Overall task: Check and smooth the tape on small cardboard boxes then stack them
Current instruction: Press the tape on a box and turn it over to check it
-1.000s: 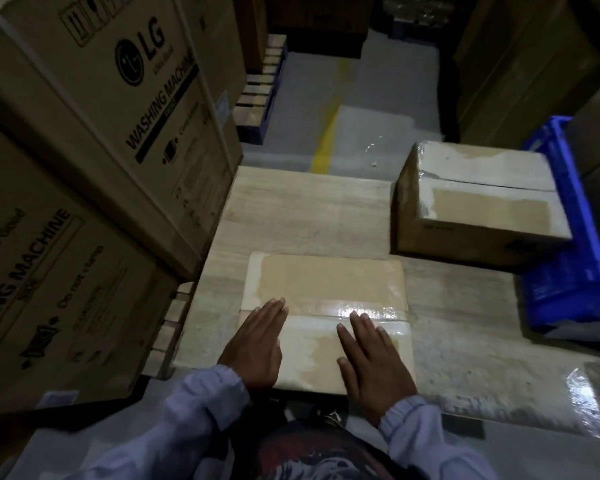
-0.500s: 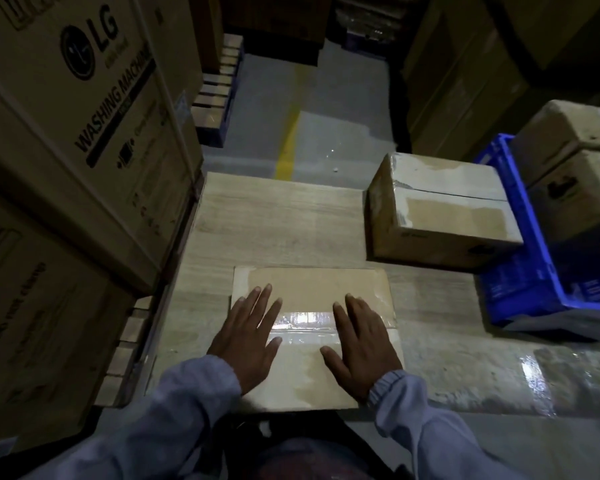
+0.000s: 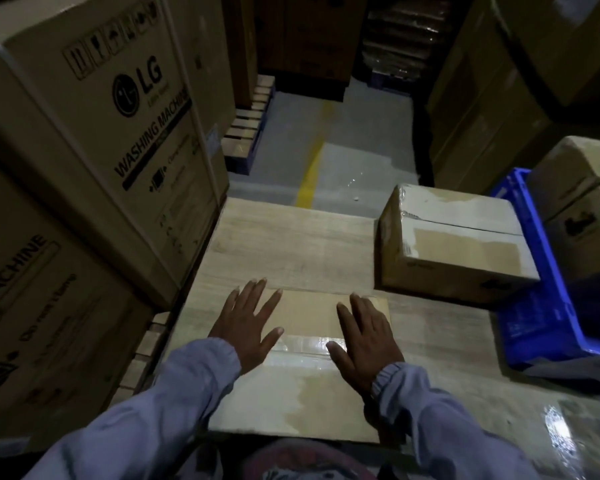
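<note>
Tape (image 3: 305, 345) runs crosswise over the box (image 3: 291, 403) beneath my thumbs, left hand (image 3: 248, 329) and right hand (image 3: 369, 339) both flat, fingers (image 3: 254, 296) spread, equally near, so I judge a sideways sweep fits.

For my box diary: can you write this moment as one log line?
step: pressing tape | left hand: flat on near box | right hand: flat on near box | second box: apart, unstacked

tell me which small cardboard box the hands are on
The near taped brown cardboard box, under the left hand and right hand; the far box sits untouched beside the blue plastic crate.
</note>
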`<control>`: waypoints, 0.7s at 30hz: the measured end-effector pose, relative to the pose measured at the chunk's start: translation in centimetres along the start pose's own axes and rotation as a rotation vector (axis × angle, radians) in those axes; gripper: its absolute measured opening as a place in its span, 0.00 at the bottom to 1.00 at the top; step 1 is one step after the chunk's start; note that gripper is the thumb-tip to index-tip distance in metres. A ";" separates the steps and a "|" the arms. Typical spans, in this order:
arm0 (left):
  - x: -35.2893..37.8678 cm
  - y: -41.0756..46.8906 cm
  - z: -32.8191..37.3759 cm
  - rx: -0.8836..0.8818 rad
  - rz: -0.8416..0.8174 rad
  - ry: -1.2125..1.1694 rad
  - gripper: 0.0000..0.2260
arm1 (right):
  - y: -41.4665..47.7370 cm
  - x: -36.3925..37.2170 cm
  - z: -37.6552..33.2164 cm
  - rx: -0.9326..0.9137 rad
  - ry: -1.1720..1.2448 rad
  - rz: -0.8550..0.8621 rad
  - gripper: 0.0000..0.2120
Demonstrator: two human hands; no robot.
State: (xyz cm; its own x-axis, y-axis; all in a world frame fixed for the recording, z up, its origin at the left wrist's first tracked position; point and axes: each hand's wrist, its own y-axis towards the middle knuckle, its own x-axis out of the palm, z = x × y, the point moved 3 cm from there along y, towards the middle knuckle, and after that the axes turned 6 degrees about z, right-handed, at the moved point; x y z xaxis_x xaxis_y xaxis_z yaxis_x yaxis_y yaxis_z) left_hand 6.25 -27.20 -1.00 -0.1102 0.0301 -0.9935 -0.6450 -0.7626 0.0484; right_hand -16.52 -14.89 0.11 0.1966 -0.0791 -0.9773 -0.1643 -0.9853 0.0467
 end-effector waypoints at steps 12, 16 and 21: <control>0.0 -0.7 -0.7 -0.378 0.132 -0.212 0.34 | 0.3 -0.2 0.8 0.085 0.073 0.140 0.33; 0.8 -1.4 -1.7 -0.811 0.098 -0.548 0.35 | 0.0 -0.4 2.1 0.420 0.239 0.264 0.34; 0.2 -1.5 -1.4 -0.896 -0.046 -0.750 0.25 | -1.1 0.2 3.3 0.835 0.637 0.149 0.32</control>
State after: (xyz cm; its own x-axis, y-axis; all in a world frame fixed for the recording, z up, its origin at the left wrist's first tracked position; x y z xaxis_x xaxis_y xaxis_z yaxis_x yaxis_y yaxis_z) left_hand 8.29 -26.95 -1.39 -0.7128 0.2151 -0.6675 0.0708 -0.9248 -0.3737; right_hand -19.45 -13.31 -0.83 0.5507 -0.4937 -0.6731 -0.7928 -0.5617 -0.2366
